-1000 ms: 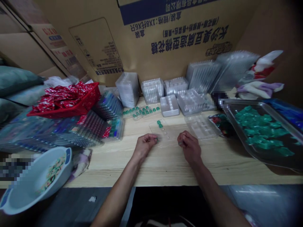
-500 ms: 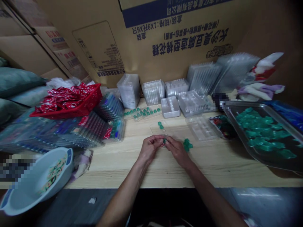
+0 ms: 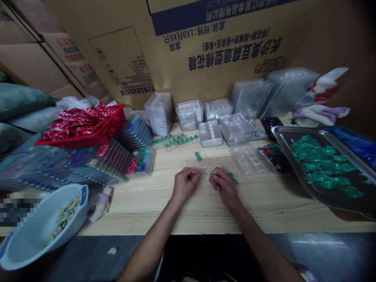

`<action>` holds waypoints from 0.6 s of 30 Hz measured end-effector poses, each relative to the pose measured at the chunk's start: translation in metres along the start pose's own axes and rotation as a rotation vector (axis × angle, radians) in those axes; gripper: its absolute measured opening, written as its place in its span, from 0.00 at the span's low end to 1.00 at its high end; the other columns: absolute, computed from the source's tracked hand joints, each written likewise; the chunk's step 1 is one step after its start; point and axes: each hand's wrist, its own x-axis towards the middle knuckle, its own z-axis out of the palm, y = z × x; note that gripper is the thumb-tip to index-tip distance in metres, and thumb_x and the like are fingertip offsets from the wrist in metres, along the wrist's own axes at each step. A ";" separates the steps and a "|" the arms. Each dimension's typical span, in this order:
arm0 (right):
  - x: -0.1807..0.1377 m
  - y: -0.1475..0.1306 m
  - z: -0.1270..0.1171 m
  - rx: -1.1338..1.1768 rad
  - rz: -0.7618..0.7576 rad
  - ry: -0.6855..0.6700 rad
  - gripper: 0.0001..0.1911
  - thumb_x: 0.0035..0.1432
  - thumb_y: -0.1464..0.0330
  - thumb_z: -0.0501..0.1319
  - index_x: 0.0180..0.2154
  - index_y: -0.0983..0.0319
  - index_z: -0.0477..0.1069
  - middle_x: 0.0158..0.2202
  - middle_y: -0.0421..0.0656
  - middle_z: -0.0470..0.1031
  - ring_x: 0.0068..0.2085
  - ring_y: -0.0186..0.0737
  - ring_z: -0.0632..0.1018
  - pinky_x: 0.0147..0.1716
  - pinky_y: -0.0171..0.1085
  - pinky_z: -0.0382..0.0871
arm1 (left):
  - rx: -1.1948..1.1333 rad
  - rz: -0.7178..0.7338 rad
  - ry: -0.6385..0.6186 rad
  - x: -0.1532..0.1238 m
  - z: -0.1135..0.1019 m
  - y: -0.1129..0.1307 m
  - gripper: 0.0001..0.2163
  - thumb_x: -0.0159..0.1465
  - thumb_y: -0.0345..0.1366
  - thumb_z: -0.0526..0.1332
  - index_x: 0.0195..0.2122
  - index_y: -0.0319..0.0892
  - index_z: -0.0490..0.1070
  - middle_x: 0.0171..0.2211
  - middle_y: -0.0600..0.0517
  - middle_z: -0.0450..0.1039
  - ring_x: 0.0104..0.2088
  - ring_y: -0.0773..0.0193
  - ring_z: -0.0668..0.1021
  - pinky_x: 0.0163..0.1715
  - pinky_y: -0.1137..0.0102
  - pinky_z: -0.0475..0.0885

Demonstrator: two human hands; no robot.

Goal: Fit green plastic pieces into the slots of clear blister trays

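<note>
While left hand [image 3: 185,183] and right hand [image 3: 223,184] are narrowed at the fingertips, contents indiscernible, the clear tray [image 3: 192,161] at twelve o'clock is seemingly being filled; exact placing is needed.

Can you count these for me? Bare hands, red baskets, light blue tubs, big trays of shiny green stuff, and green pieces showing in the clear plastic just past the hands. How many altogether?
Hands: 2, left hand and right hand
Red basket: 1
Light blue tub: 1
Big tray: 1
Green pieces: 2
Total: 7
</note>
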 end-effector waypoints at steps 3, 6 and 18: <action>0.000 -0.006 -0.004 0.211 -0.077 0.157 0.13 0.58 0.60 0.59 0.26 0.59 0.62 0.23 0.36 0.60 0.23 0.31 0.57 0.20 0.34 0.45 | 0.160 0.058 0.092 0.020 -0.007 -0.005 0.04 0.57 0.32 0.65 0.32 0.41 0.79 0.31 0.50 0.77 0.31 0.65 0.76 0.33 0.72 0.69; -0.001 -0.008 -0.004 0.211 -0.190 0.286 0.13 0.59 0.59 0.61 0.28 0.59 0.63 0.24 0.36 0.61 0.23 0.30 0.58 0.21 0.33 0.48 | 0.287 0.146 0.067 0.045 0.001 -0.004 0.05 0.57 0.29 0.64 0.35 0.41 0.79 0.32 0.50 0.77 0.32 0.65 0.76 0.34 0.71 0.69; 0.003 -0.022 -0.036 0.352 -0.342 0.606 0.14 0.57 0.61 0.62 0.28 0.59 0.60 0.21 0.34 0.62 0.19 0.28 0.58 0.17 0.30 0.48 | 0.608 0.250 -0.163 0.070 0.023 -0.010 0.07 0.59 0.26 0.62 0.31 0.43 0.78 0.34 0.49 0.78 0.37 0.60 0.77 0.41 0.69 0.68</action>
